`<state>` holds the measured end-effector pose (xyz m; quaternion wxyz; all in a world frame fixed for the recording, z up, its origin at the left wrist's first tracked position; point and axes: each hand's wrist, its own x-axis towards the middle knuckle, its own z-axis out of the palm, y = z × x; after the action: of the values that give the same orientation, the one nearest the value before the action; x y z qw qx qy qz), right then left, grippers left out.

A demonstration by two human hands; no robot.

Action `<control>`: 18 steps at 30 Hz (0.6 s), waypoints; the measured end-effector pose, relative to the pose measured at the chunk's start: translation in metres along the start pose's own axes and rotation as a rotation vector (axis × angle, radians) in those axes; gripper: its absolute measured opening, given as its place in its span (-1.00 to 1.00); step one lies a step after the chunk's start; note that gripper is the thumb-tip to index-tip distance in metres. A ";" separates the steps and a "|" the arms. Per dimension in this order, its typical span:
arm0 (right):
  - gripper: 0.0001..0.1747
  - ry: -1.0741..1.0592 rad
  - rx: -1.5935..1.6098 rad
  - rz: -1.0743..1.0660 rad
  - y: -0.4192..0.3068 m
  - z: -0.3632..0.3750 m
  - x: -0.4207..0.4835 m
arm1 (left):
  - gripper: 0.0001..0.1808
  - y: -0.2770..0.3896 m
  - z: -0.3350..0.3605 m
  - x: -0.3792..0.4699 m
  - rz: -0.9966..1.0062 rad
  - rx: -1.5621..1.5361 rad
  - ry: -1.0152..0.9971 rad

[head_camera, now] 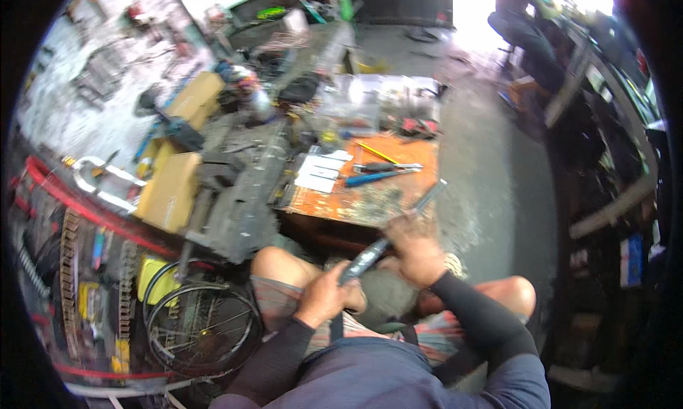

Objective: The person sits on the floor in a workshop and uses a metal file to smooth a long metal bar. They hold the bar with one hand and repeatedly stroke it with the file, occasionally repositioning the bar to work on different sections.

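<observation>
My left hand [325,297] is closed around the near end of a long dark rod-shaped part [368,257] that bears writing. Slanting up and away to the right, this part ends in a bare metallic tip near the corner of a low worktable [368,198] with a worn orange top. My right hand [419,246], blurred by motion, is wrapped around its middle. On the tabletop lie a blue-handled tool [376,177], a black-handled tool [376,167], a yellow pencil [380,152] and white paper strips [323,171]. Between my knees sits a rounded grey-green object [392,297], partly hidden.
Clear plastic organizer boxes [347,115] stand at the table's back. To the left are a dark metal bench [243,195], open cardboard boxes [168,195] and a spoked bicycle wheel [203,329]. Tools hang behind a red rail [96,211]. Dark shelving [603,195] lines the right.
</observation>
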<state>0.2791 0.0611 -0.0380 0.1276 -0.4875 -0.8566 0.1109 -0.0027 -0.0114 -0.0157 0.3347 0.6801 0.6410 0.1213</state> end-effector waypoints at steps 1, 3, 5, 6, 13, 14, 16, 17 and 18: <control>0.03 0.077 -0.043 0.112 0.022 -0.006 0.008 | -0.46 -0.001 -0.004 0.000 -0.021 -0.025 -0.008; 0.05 0.288 -0.099 0.228 0.061 -0.001 0.012 | -0.49 -0.002 -0.004 -0.001 -0.014 -0.076 -0.046; 0.07 0.341 -0.086 0.247 0.059 -0.003 0.010 | -0.48 -0.035 0.021 0.015 0.066 -0.052 -0.040; 0.08 0.296 -0.070 0.242 0.046 0.000 -0.001 | -0.47 -0.028 0.022 0.019 0.071 -0.009 -0.005; -0.09 0.178 -0.129 0.124 0.033 0.001 -0.002 | -0.42 -0.019 0.006 0.010 0.092 -0.109 -0.093; -0.16 0.313 -0.138 0.147 0.065 0.010 0.003 | -0.43 -0.011 0.002 0.008 0.088 -0.109 -0.105; -0.21 0.250 -0.149 0.153 0.079 0.005 0.005 | -0.44 0.001 -0.007 0.000 0.069 -0.112 -0.107; -0.23 0.210 -0.131 0.144 0.081 0.005 0.005 | -0.48 -0.004 0.004 -0.003 0.072 -0.119 -0.048; -0.25 0.247 -0.163 0.079 0.088 0.013 0.005 | -0.51 0.005 0.003 -0.014 0.117 -0.112 0.071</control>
<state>0.3434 0.1091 -0.0770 0.1874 -0.5397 -0.8206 -0.0151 0.0007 -0.0255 -0.0114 0.3414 0.6919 0.6039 0.2002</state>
